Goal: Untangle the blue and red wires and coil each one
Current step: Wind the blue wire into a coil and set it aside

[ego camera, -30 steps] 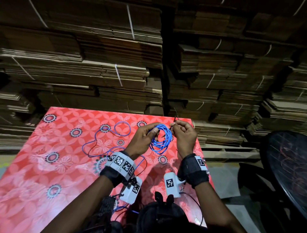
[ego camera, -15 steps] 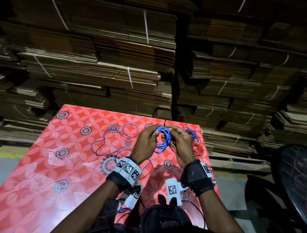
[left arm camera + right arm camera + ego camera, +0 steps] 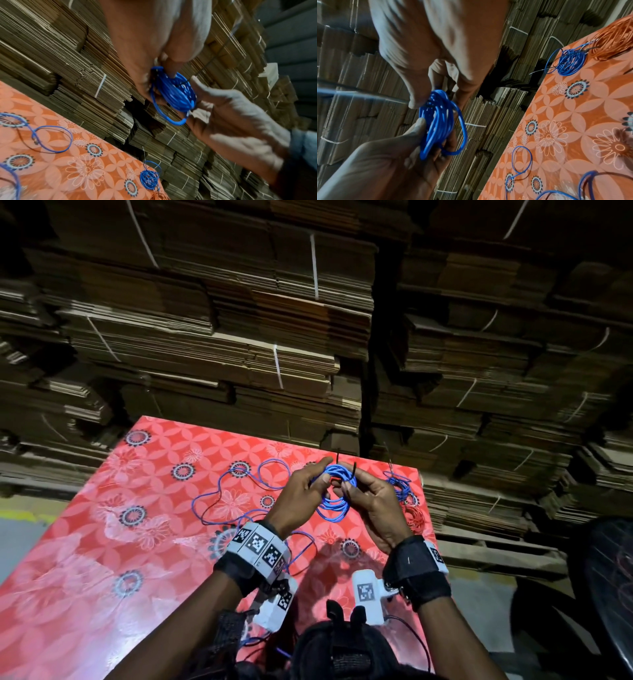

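Both hands grip one blue coil above the table.
Left hand [image 3: 298, 501] and right hand [image 3: 375, 508] pinch the blue coil [image 3: 337, 491] over the red floral tablecloth [image 3: 102, 542]; red coil [image 3: 414, 517] lies right of it. No legible writing.

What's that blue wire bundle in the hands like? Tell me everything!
The blue coil is thin, shiny, plastic-looking wire wound into many round loops, a bit messy, with one or two loops hanging looser at the bottom. It is held up in the air above the red flowery table, near its far edge. The left hand grips one side and the right hand pinches the other. A thin dark tie pokes up at its top; what it is exactly is hard to tell.
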Action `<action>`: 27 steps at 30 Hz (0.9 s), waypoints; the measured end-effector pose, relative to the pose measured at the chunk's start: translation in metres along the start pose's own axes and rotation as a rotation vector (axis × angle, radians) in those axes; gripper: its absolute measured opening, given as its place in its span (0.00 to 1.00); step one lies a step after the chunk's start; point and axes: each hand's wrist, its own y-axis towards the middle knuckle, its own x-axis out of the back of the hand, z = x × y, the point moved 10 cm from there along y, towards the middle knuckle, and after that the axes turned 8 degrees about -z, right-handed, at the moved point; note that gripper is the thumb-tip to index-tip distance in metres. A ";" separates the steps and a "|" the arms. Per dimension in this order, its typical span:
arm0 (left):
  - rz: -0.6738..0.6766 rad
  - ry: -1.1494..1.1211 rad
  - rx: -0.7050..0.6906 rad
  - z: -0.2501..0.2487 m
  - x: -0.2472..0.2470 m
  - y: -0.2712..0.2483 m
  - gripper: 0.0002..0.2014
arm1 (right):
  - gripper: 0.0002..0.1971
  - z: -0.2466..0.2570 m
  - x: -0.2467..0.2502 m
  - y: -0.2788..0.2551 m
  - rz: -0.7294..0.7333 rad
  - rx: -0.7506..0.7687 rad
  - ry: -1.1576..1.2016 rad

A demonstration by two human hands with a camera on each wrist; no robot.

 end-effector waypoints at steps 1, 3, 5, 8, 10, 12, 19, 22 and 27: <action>0.030 -0.005 0.013 0.001 -0.002 0.000 0.20 | 0.42 -0.002 0.002 0.001 -0.004 -0.003 -0.001; 0.076 0.000 0.026 0.003 -0.004 0.000 0.20 | 0.48 -0.005 0.006 0.002 -0.017 -0.004 -0.016; 0.103 0.000 0.032 0.006 -0.005 -0.001 0.20 | 0.49 -0.008 0.008 0.003 -0.019 -0.007 -0.021; 0.093 -0.016 0.035 0.007 -0.004 -0.004 0.20 | 0.49 -0.010 0.010 0.004 -0.027 -0.008 -0.032; 0.064 -0.029 0.027 0.007 -0.003 -0.006 0.20 | 0.49 -0.009 0.009 0.003 -0.036 -0.011 -0.029; 0.024 -0.032 0.023 0.007 -0.002 -0.007 0.20 | 0.42 -0.009 0.006 0.001 -0.037 -0.015 -0.043; -0.094 0.017 0.004 0.004 0.005 -0.013 0.18 | 0.09 0.016 -0.002 -0.005 -0.159 0.233 -0.331; -0.125 0.044 -0.021 -0.001 0.008 -0.016 0.17 | 0.11 0.024 -0.005 -0.011 -0.204 0.383 -0.438; -0.191 0.084 -0.011 0.002 0.013 -0.017 0.16 | 0.09 0.038 -0.013 -0.025 -0.267 0.616 -0.577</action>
